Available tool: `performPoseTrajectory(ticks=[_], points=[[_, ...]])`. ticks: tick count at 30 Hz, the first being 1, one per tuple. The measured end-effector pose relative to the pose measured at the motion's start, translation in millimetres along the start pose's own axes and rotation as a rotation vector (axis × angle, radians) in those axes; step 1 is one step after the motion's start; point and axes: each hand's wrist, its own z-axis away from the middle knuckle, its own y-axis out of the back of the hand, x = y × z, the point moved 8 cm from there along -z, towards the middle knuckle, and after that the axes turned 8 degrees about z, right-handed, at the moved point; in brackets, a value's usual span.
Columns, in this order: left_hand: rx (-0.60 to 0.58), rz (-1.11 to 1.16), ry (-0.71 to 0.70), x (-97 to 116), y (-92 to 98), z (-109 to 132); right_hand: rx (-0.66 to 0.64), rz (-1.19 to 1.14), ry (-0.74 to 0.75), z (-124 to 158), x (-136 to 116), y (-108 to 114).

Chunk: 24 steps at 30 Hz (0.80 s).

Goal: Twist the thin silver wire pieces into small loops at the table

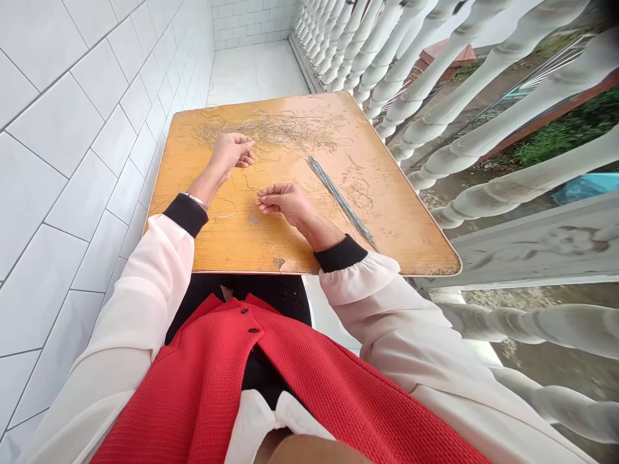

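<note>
Over the middle of the wooden tabletop (290, 248), my right hand (286, 203) pinches a thin wire (248, 185) between thumb and fingertips. The strand is very fine, and where its far end runs is hard to follow. My left hand (232, 153) is farther away and to the left, its thumb and fingers pressed together; anything in that pinch is too small to make out. Just beyond it lies a loose tangle of thin curled wires (285, 127). Right of my right hand rests a bundle of straight grey wires (341, 200), touched by neither hand.
A white tiled wall (87, 129) runs close along the left. White balusters (430, 129) line the right side beyond the table edge. A single curved wire (227, 209) lies near my left wrist, and a bent loop of wire (362, 193) lies right of the bundle.
</note>
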Motion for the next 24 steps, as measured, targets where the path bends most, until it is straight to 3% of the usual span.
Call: performPoseTrajectory(ticks=[6,12,16,20,24], points=[[-0.064,-0.008,-0.007,3.8,-4.9,3.2,0.016,0.097,-0.032,0.3,-4.4,18.8],[-0.158,-0.056,0.052,-6.2,-16.4,10.1,0.319,0.166,0.239,-7.0,-26.1,60.7],[-0.236,-0.129,0.104,-21.5,-34.1,15.7,0.442,0.205,0.343,-15.2,-29.7,70.6],[-0.338,-0.142,0.108,-32.3,-52.7,20.2,0.462,0.201,0.335,-21.6,-31.0,73.0],[-0.385,-0.125,0.101,-36.5,-59.5,22.9,0.38,0.227,0.306,-23.0,-34.2,68.3]])
